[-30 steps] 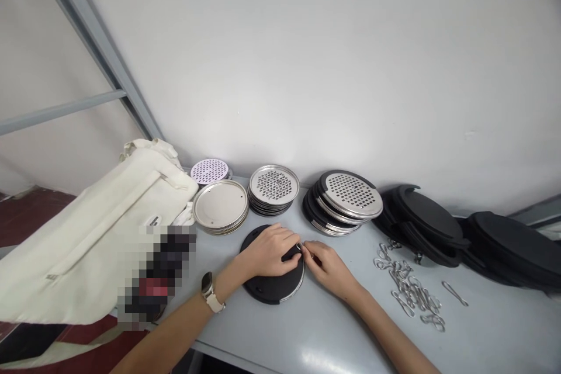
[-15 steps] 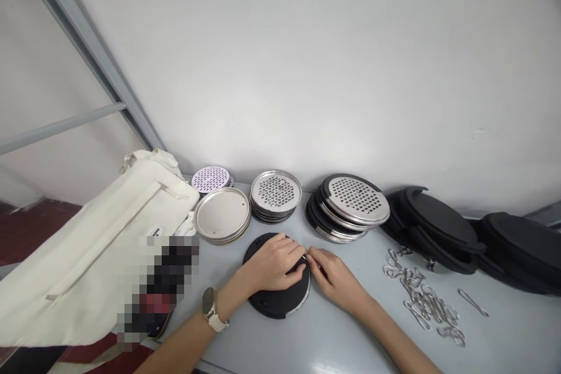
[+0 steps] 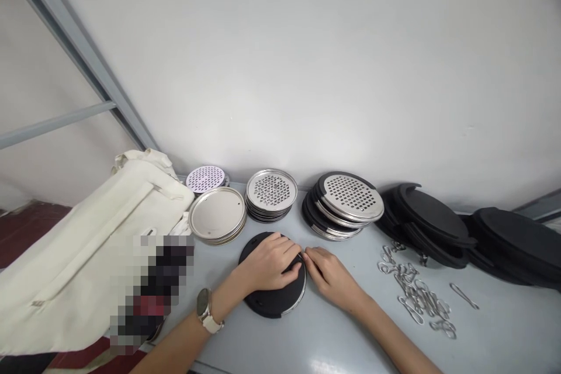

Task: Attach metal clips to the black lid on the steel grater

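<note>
A black round disc (image 3: 272,300) with a silver rim along its right side lies flat on the grey table. Across its top rests my left hand (image 3: 274,263), fingers curled together towards the far right edge and gripping the disc there. My right hand (image 3: 326,274) is closed in a pinch at that same edge, its fingertips meeting those of my left hand. What sits between the right fingertips is hidden. To the right lies a loose pile of metal wire loops (image 3: 416,289), with one single loop (image 3: 464,295) apart from it.
Behind the hands stand stacks of plain metal discs (image 3: 218,213), perforated grater discs (image 3: 272,191) and black-edged grater discs (image 3: 354,197). Black discs (image 3: 438,216) pile up at right, near the wall (image 3: 307,58). A cream bag (image 3: 100,245) leans at the left.
The whole view has shifted slightly, so everything appears a little farther left. Both hands keep nearly the same hold at the disc's edge.
</note>
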`<control>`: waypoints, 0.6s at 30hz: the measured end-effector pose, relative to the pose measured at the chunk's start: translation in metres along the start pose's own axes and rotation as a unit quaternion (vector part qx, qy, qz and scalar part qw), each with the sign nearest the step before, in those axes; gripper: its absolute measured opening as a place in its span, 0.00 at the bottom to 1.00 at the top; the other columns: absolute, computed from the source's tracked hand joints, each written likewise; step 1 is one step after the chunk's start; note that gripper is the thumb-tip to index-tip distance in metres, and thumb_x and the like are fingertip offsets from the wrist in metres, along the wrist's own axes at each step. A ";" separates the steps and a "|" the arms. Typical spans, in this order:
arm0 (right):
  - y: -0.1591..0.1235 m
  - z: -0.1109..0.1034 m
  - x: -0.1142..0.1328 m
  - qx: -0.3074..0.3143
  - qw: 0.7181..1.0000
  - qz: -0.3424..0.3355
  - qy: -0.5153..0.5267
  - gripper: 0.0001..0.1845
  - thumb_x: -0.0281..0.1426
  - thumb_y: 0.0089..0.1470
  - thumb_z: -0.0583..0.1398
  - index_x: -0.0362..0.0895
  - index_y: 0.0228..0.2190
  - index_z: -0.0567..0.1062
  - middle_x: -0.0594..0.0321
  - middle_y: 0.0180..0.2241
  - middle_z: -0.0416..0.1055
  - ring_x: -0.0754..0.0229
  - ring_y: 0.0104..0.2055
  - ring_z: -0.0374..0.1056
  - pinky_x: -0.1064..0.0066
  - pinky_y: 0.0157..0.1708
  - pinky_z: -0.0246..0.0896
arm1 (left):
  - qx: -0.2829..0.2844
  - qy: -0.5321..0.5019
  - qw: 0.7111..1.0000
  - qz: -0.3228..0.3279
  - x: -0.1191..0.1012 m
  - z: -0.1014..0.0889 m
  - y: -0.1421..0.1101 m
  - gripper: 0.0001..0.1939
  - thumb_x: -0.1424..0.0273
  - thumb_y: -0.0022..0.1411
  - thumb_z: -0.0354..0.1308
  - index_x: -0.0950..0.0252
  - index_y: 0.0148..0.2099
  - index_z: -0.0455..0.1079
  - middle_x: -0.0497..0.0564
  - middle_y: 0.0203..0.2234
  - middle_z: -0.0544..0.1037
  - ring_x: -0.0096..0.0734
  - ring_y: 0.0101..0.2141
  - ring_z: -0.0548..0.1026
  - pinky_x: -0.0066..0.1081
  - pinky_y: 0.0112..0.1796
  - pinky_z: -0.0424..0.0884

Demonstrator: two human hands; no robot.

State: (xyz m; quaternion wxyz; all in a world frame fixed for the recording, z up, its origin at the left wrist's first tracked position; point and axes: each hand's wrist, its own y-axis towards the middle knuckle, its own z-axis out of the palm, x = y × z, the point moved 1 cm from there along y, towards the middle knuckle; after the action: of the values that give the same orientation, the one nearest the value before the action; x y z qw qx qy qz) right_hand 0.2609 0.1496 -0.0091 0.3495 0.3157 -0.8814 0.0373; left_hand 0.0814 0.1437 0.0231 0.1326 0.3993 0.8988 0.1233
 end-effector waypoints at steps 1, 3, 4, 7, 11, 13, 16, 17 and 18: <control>0.000 0.000 0.000 -0.001 1.000 0.001 0.001 0.16 0.32 0.66 0.43 0.46 0.25 0.58 0.63 0.25 0.63 0.59 0.29 0.61 0.67 0.32 0.54 | 0.001 -0.003 1.000 -0.002 0.000 0.000 0.000 0.07 0.71 0.64 0.47 0.67 0.40 0.65 0.52 0.28 0.71 0.35 0.32 0.69 0.35 0.37 0.63; 0.000 0.000 0.000 -0.002 1.000 0.001 0.004 0.16 0.32 0.65 0.43 0.46 0.25 0.57 0.64 0.24 0.63 0.60 0.29 0.61 0.68 0.32 0.54 | 0.002 -0.008 1.000 -0.005 0.000 -0.001 0.000 0.07 0.71 0.63 0.47 0.67 0.40 0.65 0.52 0.28 0.72 0.35 0.32 0.69 0.35 0.37 0.63; 0.000 0.000 0.000 -0.002 1.000 0.000 0.005 0.16 0.32 0.65 0.43 0.46 0.24 0.57 0.64 0.24 0.63 0.60 0.29 0.60 0.68 0.32 0.54 | 0.002 -0.010 1.000 -0.006 0.000 -0.001 0.000 0.07 0.71 0.63 0.47 0.67 0.40 0.65 0.52 0.28 0.72 0.35 0.32 0.69 0.35 0.37 0.63; 0.001 0.000 0.000 -0.001 1.000 -0.002 0.006 0.16 0.32 0.65 0.44 0.46 0.24 0.58 0.64 0.24 0.63 0.60 0.29 0.60 0.68 0.32 0.54 | 0.005 -0.014 1.000 -0.009 -0.001 -0.001 0.001 0.07 0.71 0.63 0.48 0.67 0.40 0.66 0.52 0.29 0.72 0.35 0.32 0.69 0.36 0.38 0.63; 0.000 -0.001 0.001 -0.002 1.000 0.000 -0.003 0.17 0.32 0.65 0.44 0.46 0.23 0.57 0.64 0.23 0.62 0.59 0.28 0.60 0.69 0.31 0.53 | 0.010 -0.021 1.000 -0.007 -0.001 0.000 0.000 0.08 0.71 0.65 0.47 0.67 0.41 0.65 0.52 0.30 0.73 0.36 0.33 0.70 0.36 0.39 0.63; 0.000 -0.001 0.001 -0.001 1.000 -0.001 -0.006 0.16 0.32 0.65 0.44 0.46 0.23 0.57 0.64 0.23 0.62 0.59 0.28 0.60 0.69 0.31 0.52 | 0.014 -0.030 0.999 -0.003 0.000 -0.001 -0.001 0.08 0.70 0.66 0.46 0.67 0.42 0.65 0.53 0.30 0.73 0.36 0.34 0.70 0.36 0.40 0.63; 0.000 -0.001 0.001 0.002 1.000 -0.004 -0.007 0.16 0.32 0.65 0.45 0.46 0.24 0.58 0.64 0.23 0.62 0.59 0.29 0.60 0.68 0.31 0.53 | 0.018 -0.042 0.999 0.002 0.001 -0.002 -0.002 0.09 0.70 0.67 0.45 0.67 0.42 0.65 0.53 0.31 0.73 0.35 0.35 0.71 0.35 0.41 0.64; 0.000 -0.001 0.001 0.003 1.000 -0.004 -0.006 0.16 0.32 0.64 0.45 0.46 0.24 0.58 0.64 0.23 0.62 0.59 0.29 0.61 0.68 0.31 0.53 | 0.018 -0.044 0.999 0.002 0.001 -0.002 -0.002 0.09 0.70 0.67 0.45 0.67 0.42 0.65 0.53 0.31 0.74 0.35 0.35 0.71 0.35 0.41 0.64; 0.000 -0.001 0.001 0.002 1.000 -0.003 -0.005 0.16 0.32 0.64 0.45 0.46 0.24 0.58 0.64 0.23 0.63 0.59 0.29 0.61 0.69 0.31 0.53 | 0.019 -0.046 0.999 0.003 0.001 -0.002 -0.002 0.09 0.70 0.68 0.45 0.67 0.42 0.65 0.53 0.31 0.74 0.35 0.35 0.71 0.35 0.41 0.64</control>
State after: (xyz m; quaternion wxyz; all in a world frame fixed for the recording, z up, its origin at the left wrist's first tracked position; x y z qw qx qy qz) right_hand 0.2610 0.1494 -0.0076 0.3441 0.3192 -0.8822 0.0367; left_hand 0.0787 0.1430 0.0239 0.1658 0.4094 0.8928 0.0885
